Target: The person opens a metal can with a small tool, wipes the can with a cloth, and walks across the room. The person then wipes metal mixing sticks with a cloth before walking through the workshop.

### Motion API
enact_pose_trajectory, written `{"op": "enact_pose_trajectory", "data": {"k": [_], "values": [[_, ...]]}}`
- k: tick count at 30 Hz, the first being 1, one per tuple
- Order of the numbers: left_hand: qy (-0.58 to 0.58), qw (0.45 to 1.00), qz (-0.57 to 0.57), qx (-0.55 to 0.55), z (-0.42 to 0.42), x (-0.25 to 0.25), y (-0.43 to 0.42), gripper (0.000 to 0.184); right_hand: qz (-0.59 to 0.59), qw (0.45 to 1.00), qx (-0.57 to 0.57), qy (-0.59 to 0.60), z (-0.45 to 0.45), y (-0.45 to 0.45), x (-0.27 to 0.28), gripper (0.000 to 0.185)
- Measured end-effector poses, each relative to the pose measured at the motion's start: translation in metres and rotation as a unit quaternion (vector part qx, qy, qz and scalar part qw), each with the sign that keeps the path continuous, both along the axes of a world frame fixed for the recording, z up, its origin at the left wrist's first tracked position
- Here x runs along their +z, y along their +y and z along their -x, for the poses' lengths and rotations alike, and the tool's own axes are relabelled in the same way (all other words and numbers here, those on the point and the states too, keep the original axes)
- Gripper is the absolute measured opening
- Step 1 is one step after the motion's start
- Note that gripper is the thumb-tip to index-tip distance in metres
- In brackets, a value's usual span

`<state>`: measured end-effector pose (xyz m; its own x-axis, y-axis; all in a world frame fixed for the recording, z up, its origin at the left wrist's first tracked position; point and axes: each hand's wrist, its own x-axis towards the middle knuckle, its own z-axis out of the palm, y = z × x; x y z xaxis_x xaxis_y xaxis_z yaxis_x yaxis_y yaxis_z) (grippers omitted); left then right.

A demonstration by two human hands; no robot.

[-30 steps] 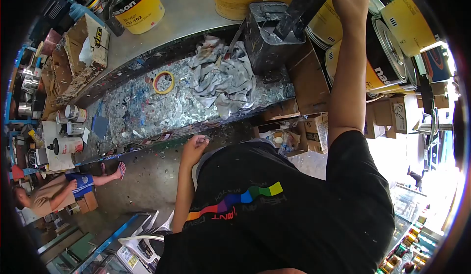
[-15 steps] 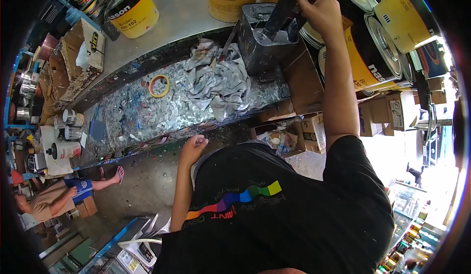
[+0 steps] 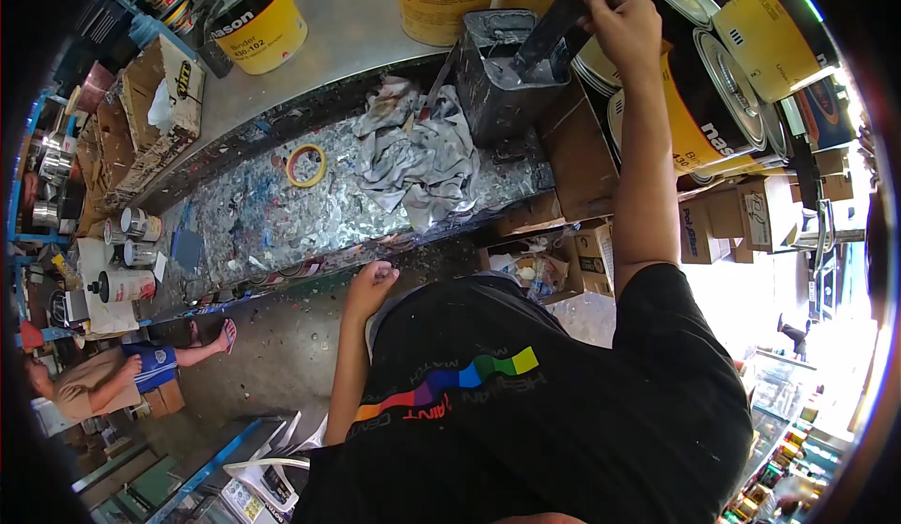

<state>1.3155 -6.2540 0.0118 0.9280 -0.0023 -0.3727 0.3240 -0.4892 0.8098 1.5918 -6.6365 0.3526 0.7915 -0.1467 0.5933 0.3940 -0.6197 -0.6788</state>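
Note:
At the upper right, my right hand (image 3: 627, 27) is closed around the upper part of a dark flat paddle (image 3: 554, 31). The paddle leans, with its lower end inside a paint-smeared, dark grey rectangular container (image 3: 507, 106) at the bench's right end. My left hand (image 3: 374, 288) hangs in front of the bench edge with its fingers curled, and nothing shows in it. Between the hands, a crumpled, stained rag (image 3: 418, 163) lies on the bench beside the container. A yellow roll of tape (image 3: 305, 165) lies flat to the rag's left.
Paint-spattered bench (image 3: 249, 210) runs leftward to several small cans (image 3: 141, 226). Large yellow-and-black cans (image 3: 258, 27) stand along the back, with more stacked at right. Cardboard boxes (image 3: 587, 257) sit below the bench's right end. Another person (image 3: 103, 379) is at lower left.
My right hand has moved slightly right and down, and the paddle's upper end has shifted right with it. The left hand has barely moved.

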Motion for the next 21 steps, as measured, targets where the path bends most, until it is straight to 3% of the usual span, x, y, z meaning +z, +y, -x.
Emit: {"op": "enact_pose_trajectory", "data": {"k": [9,12,15,21], "values": [[-0.009,1.0,0.005,0.0,0.003,-0.006,0.0,0.039,-0.064,0.997,-0.027,-0.027,0.008,-0.026,0.048,0.009],[-0.011,1.0,0.006,0.002,0.004,-0.008,0.0,0.039,-0.093,0.99,-0.039,-0.095,0.03,-0.013,0.067,0.007],[0.001,1.0,0.012,0.006,0.007,-0.009,0.001,0.039,-0.067,0.992,-0.071,-0.083,0.021,-0.049,0.079,0.01],[0.003,1.0,0.002,0.008,0.011,-0.004,0.002,0.038,-0.073,0.986,-0.056,-0.137,0.05,-0.037,0.114,0.015]]}}
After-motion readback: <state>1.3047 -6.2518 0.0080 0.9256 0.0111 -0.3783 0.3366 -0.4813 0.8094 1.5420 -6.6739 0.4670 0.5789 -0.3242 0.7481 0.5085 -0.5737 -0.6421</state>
